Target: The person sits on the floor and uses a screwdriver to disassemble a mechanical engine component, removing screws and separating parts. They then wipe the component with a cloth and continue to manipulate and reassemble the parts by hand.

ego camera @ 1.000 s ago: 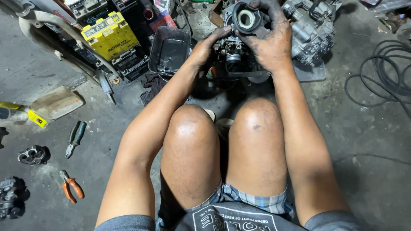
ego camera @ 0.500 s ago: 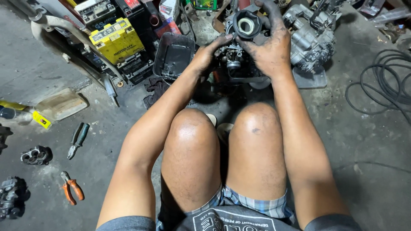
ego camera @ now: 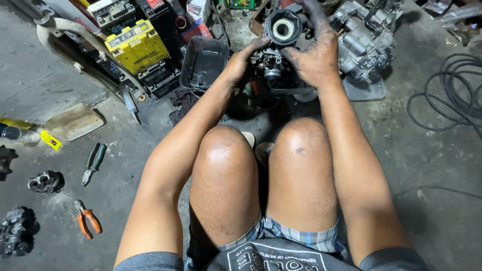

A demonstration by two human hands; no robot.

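Observation:
A greasy black carburetor [ego camera: 277, 47] with a round white-rimmed opening is held up in front of my knees. My left hand [ego camera: 241, 62] grips its left side, fingers closed around the body. My right hand [ego camera: 316, 52], blackened with oil, wraps over its right side and top. Both hands hold it above a dark metal tray [ego camera: 205, 62] and the concrete floor. The carburetor's lower part is partly hidden by my fingers.
An engine block [ego camera: 364, 45] sits behind my right hand. Yellow and black batteries [ego camera: 136, 47] stand at back left. Green-handled pliers [ego camera: 94, 163], orange-handled pliers [ego camera: 86, 220] and small metal parts [ego camera: 46, 181] lie on the floor at left. Coiled black cable [ego camera: 449, 95] lies at right.
The view has tilted down a little, so hands and carburetor sit lower in the frame. The grip of both hands on the carburetor is unchanged.

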